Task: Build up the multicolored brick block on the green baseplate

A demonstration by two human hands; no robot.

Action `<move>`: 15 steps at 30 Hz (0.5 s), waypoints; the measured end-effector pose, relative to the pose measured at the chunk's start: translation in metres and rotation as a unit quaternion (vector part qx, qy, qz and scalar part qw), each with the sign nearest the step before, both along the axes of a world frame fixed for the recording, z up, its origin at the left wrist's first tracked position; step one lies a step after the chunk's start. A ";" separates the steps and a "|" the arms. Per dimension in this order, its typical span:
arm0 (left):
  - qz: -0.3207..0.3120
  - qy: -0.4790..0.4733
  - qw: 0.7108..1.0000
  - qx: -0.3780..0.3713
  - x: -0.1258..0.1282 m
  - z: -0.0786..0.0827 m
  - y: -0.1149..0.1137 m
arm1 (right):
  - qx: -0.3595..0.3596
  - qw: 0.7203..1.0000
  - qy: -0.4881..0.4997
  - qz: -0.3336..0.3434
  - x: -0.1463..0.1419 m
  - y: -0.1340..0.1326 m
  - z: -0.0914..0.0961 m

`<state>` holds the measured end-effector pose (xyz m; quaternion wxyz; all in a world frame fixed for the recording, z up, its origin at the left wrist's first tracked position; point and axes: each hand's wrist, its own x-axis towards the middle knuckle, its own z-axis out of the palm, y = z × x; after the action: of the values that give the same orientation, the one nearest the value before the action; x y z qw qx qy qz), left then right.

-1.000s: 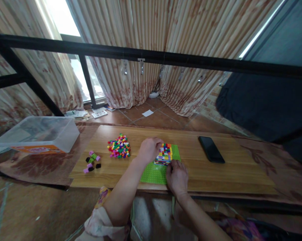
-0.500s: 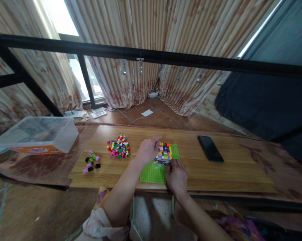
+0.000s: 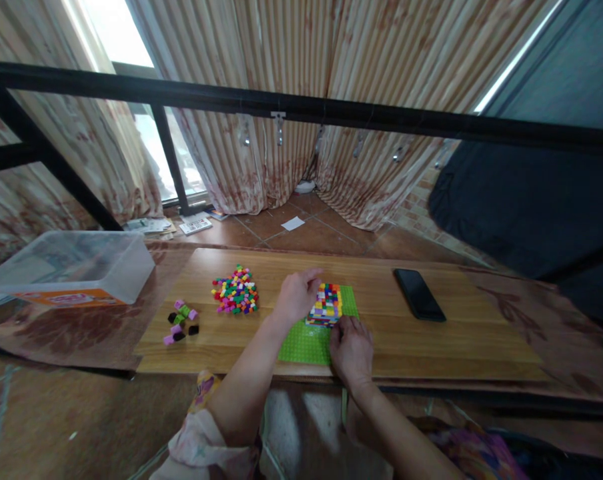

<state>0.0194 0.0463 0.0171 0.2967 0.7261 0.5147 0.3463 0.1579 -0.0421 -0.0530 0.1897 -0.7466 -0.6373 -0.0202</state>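
Observation:
A green baseplate (image 3: 301, 343) lies on the wooden board (image 3: 451, 340), with a patch of small multicoloured bricks (image 3: 326, 303) built on its far part. My left hand (image 3: 295, 295) rests at the left edge of that patch, fingers curled against it. At the patch's near edge my right hand (image 3: 351, 352) lies on the plate with its fingers bent down toward the bricks. Whether either hand pinches a brick is hidden. A heap of loose coloured bricks (image 3: 235, 291) sits left of my left hand.
A few black, pink and green bricks (image 3: 180, 321) lie further left. A black phone (image 3: 417, 294) rests on the board at the right. A clear plastic tub (image 3: 76, 267) stands off the board's left end. A black rail (image 3: 301, 107) crosses in front of the curtains.
My left hand has shifted slightly, its fingers lifting then settling again at the bricks' left edge. My right hand stays at the near edge. The view has drifted a little.

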 end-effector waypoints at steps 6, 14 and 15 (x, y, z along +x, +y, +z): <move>0.019 -0.022 0.999 -0.016 0.002 0.000 0.000 | -0.001 1.000 0.009 0.000 0.000 0.000 0.000; 0.036 -0.069 0.996 -0.053 0.006 -0.003 0.005 | -0.008 1.000 0.004 -0.002 -0.001 0.000 0.001; 0.040 -0.080 0.994 -0.058 0.006 -0.004 0.005 | -0.009 1.000 0.003 -0.004 -0.001 0.000 0.001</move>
<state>0.0253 0.0517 0.0128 0.3640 0.6569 0.5369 0.3843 0.1570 -0.0424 -0.0521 0.1846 -0.7512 -0.6336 -0.0129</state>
